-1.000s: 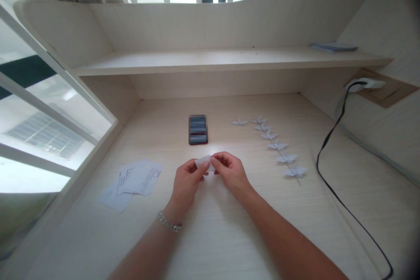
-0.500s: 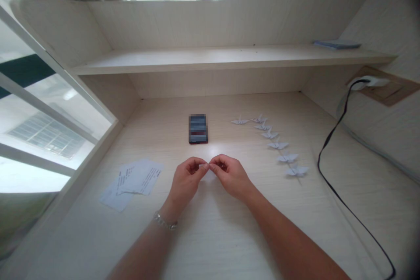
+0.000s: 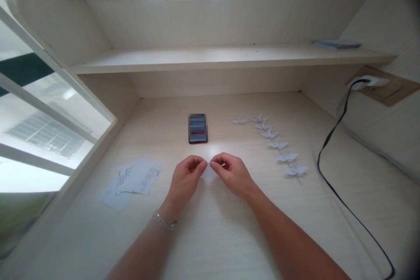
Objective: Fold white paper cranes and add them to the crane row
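Observation:
Between my fingertips is a small white piece of paper [image 3: 208, 171], largely covered by the fingers, so its folds cannot be made out. My left hand [image 3: 188, 176] pinches its left side between thumb and forefinger. On the opposite side my right hand [image 3: 232, 174] pinches it the same way. To the right, several white paper cranes [image 3: 278, 145] stand in a curved row on the desk. Loose paper sheets with printed lines [image 3: 139, 177] lie overlapping to the left of my left hand.
A phone [image 3: 197, 128] lies beyond my hands on the wooden desk [image 3: 216, 245]. A black cable [image 3: 331, 133] runs from the wall socket [image 3: 390, 87] down the right side. Above the desk's back is a shelf [image 3: 197, 59] with a thin flat item [image 3: 337, 44] at its right.
My fingertips have drawn slightly apart, and a little more of the white paper shows between them. The cranes, sheets and phone stay in place.

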`<state>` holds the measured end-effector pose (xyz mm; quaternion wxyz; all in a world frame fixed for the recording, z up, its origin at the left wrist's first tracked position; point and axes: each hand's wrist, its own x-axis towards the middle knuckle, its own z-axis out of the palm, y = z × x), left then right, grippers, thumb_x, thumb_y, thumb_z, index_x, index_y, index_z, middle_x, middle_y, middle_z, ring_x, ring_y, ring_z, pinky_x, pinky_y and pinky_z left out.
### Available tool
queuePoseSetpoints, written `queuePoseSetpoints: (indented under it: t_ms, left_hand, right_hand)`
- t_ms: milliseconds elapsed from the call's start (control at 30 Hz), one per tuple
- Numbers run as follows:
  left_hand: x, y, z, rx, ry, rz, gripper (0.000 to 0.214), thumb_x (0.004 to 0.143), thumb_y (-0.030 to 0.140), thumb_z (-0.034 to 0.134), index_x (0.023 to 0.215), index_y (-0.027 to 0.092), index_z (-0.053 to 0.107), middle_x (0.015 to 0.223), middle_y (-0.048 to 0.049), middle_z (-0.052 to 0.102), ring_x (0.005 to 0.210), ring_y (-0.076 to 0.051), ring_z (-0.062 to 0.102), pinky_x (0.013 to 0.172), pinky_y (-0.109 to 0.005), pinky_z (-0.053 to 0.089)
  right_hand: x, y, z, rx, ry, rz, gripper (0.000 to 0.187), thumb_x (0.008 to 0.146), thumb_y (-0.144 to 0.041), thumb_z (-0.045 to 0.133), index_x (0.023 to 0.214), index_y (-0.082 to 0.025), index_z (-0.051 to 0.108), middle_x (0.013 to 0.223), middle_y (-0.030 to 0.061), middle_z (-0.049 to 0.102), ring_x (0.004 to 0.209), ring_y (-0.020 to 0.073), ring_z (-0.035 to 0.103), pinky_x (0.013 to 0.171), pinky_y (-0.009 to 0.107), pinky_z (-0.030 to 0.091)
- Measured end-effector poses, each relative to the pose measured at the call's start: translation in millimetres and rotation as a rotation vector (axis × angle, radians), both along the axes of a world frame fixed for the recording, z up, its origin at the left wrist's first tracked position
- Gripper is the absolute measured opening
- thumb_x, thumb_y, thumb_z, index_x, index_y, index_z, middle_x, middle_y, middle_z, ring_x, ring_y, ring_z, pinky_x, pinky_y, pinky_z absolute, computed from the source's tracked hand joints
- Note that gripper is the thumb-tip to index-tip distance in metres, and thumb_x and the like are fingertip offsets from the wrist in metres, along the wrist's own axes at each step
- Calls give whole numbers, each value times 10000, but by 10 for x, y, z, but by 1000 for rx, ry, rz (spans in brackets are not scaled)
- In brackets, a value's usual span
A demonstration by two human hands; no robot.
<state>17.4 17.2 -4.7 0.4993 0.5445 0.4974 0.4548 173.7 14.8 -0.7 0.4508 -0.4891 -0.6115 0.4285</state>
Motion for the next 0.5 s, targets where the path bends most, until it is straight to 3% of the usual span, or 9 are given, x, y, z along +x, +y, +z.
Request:
queuePoseSetpoints:
  t_ms: [167, 500]
  left_hand:
    - [16, -18, -40, 17, 56, -60, 177, 743, 324, 606, 726, 147, 606, 692, -20, 580, 650, -130, 508, 607, -231, 404]
    - [-94, 49, -24, -60, -38, 101, 204, 710, 343, 632, 734, 145, 590, 670, 5, 569, 591, -101, 487, 549, -206, 385]
  right_hand:
    - [-4, -8, 2, -55, -26, 94, 104, 746, -235, 543, 732, -167, 620, 678, 8, 602, 608, 124, 529, 543, 228, 414]
    - [123, 90, -91, -120, -29, 52, 63, 727, -217, 551, 714, -164, 583, 657, -3, 581, 603, 119, 521, 557, 232, 411]
